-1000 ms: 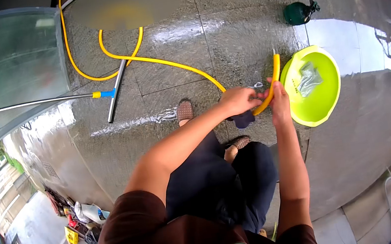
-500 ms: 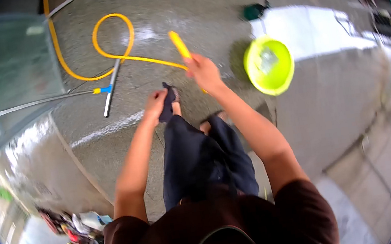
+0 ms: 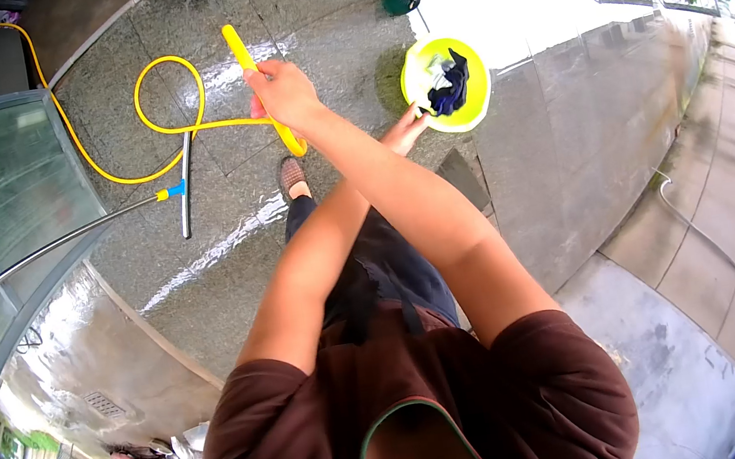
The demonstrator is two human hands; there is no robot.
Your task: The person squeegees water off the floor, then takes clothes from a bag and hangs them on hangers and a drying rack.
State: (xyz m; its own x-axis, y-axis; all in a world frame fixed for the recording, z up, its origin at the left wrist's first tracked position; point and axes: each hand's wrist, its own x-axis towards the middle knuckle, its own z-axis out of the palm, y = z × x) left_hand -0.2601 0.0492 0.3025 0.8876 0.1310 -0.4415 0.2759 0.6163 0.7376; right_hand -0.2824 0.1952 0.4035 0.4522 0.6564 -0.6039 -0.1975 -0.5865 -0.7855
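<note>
Yellow hose (image 3: pixel 240 48) points away, clamped in my right hand (image 3: pixel 281 93), and dark cloth (image 3: pixel 451 86) lies just past my nearer left hand (image 3: pixel 406 133), grip unclear!

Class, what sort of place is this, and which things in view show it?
Probably a paved outdoor yard, perhaps used for washing. Three clues: the wet, shining paving, the looped yellow hose on the ground, and the lime-green basin with dark cloth in it.
</note>
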